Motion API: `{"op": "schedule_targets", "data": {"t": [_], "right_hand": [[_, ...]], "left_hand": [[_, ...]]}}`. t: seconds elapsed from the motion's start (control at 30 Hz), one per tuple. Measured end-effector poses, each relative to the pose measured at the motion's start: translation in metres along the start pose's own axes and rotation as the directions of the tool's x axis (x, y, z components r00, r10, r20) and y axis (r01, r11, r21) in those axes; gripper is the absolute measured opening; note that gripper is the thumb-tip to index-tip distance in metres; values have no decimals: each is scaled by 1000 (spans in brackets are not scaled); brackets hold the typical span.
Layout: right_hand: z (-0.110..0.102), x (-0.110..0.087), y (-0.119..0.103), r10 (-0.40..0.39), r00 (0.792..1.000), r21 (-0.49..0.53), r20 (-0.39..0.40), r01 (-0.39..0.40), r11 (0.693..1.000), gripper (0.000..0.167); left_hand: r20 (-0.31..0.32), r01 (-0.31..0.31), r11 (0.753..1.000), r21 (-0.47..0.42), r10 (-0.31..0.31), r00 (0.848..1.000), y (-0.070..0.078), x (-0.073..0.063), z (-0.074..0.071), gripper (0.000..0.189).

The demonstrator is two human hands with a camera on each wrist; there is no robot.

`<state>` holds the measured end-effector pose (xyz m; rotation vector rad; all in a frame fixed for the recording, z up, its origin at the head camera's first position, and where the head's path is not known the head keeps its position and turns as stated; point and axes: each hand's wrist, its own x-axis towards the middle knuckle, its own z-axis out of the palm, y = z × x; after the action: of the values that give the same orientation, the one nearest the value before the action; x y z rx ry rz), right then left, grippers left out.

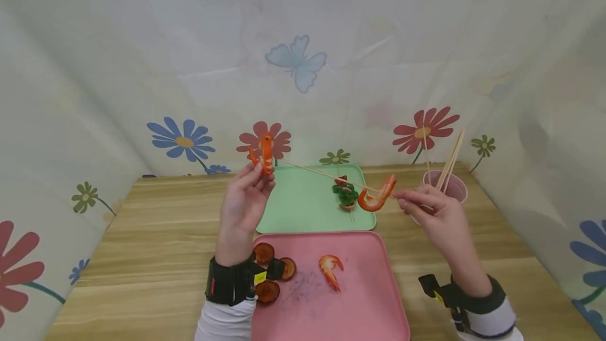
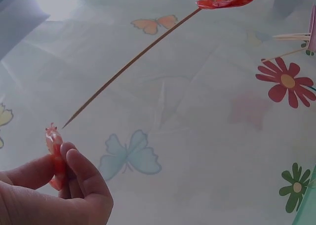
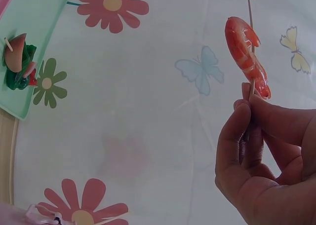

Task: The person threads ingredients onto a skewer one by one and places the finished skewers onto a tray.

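My left hand pinches an orange-red shrimp between thumb and fingers, raised above the green tray. In my right hand is the end of a wooden skewer, gripped by thumb and fingertips. A second shrimp, curled, is threaded on that skewer near the right fingertips. The skewer slants across to the left, and its bare point comes close to the head of the left hand's shrimp in the left wrist view. Both hands are held up off the table.
A pink tray in front carries one shrimp and brown round slices. Behind it, a green tray bears a skewer of green and red pieces. A pink cup with wooden skewers stands at right.
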<state>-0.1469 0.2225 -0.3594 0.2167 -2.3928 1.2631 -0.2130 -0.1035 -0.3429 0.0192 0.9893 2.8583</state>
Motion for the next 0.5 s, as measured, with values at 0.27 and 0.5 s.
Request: {"op": "schedule_targets", "data": {"t": [0.27,0.5], "right_hand": [[3,0,-2,-12,1000,-37,-1,12,999,18],[4,-1,-3,18,1000,-21,15,-18,1000,18]], "left_hand": [[26,-2,1000,-2,2,1000,-2,1,1,21],[24,0,1000,11,0,1000,-2,1,1,20]]}}
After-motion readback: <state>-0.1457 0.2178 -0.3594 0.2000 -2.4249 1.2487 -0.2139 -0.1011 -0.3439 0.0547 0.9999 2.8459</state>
